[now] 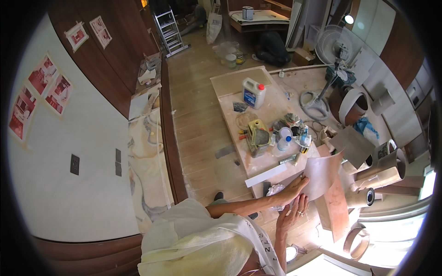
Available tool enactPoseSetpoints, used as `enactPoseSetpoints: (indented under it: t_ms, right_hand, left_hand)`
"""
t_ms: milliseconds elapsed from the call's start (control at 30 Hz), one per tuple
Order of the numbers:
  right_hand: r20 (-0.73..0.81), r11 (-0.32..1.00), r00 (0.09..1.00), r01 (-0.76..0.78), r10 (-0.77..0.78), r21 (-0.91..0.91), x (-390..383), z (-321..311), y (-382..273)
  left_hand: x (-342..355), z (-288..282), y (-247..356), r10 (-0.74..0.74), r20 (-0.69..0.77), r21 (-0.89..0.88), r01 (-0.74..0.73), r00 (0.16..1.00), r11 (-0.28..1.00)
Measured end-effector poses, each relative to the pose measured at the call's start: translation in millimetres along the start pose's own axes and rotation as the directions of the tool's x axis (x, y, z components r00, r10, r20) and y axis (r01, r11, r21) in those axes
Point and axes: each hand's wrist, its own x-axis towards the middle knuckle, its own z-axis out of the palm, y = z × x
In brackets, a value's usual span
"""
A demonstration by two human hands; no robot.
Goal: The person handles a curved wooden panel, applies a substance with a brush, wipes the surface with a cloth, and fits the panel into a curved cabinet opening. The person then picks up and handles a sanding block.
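Observation:
A thin, curved grey-brown sheet [320, 175] is held up at the lower right. My left hand [293, 188] grips its lower left part, thumb on top. My right hand [297, 209] is just below, fingers curled against the sheet's lower edge. Under and beside the sheet is a reddish-brown board [336, 214]. A crumpled pale plastic item [276, 195] lies behind my wrists. A long white strip [264, 177] rests on the board table [225, 96] near my hands, among tubes, bottles [284, 143] and a cut-open yellow container [258, 138].
A white jug [253, 94], standing fan [334, 46] and rolled veneer sheets [382, 172] are around the table. A floor passage [193, 119] runs left beside a ledge [152, 161]. An aluminium ladder [168, 32] stands at the back, near a seated person [195, 18] and a crouching person [271, 48].

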Motion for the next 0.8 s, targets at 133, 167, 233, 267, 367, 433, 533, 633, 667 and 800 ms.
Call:
enactPoseSetpoints:
  t_ms: [133,167,233,267,367,433,533,633,667,800]
  right_hand:
    - [-0.048,0.976,0.983,0.171,-0.178,-0.132,10,-3,-23]
    - [-0.062,0.968,0.974,0.206,-0.217,-0.141,11,8,-39]
    - [-0.082,0.970,0.968,0.230,-0.236,-0.082,9,29,-86]
    - [-0.078,0.969,0.967,0.240,-0.244,-0.057,10,36,-105]
    - [-0.080,0.978,0.976,0.206,-0.203,0.036,21,56,-164]
    - [-0.051,0.990,0.990,0.132,-0.129,0.053,29,68,-202]
    - [-0.031,0.993,0.993,0.117,-0.116,0.019,34,83,-231]
    - [-0.030,0.988,0.988,0.151,-0.152,-0.011,39,93,-253]
    - [-0.027,0.987,0.987,0.157,-0.158,-0.018,38,96,-258]
    - [-0.036,0.979,0.979,0.196,-0.198,-0.057,45,102,-274]
  left_hand:
    - [-24,-14,25,0.110,-0.044,-0.020,-0.111,0.993,0.994]
    - [-36,-32,34,0.115,-0.054,0.033,-0.113,0.992,0.993]
    - [-45,-75,30,0.266,-0.052,0.021,-0.265,0.963,0.964]
    - [-57,-86,38,0.231,-0.101,-0.019,-0.234,0.968,0.972]
    - [-84,-132,77,0.216,-0.009,0.006,-0.215,0.976,0.976]
    - [-110,-153,117,0.346,0.053,0.012,-0.347,0.937,0.938]
    - [-131,-183,145,0.273,0.079,0.036,-0.276,0.959,0.960]
    - [-140,-203,153,0.256,0.083,0.019,-0.258,0.963,0.966]
    - [-139,-209,149,0.266,0.081,-0.024,-0.265,0.961,0.964]
    - [-143,-225,158,0.244,0.058,-0.021,-0.243,0.968,0.970]
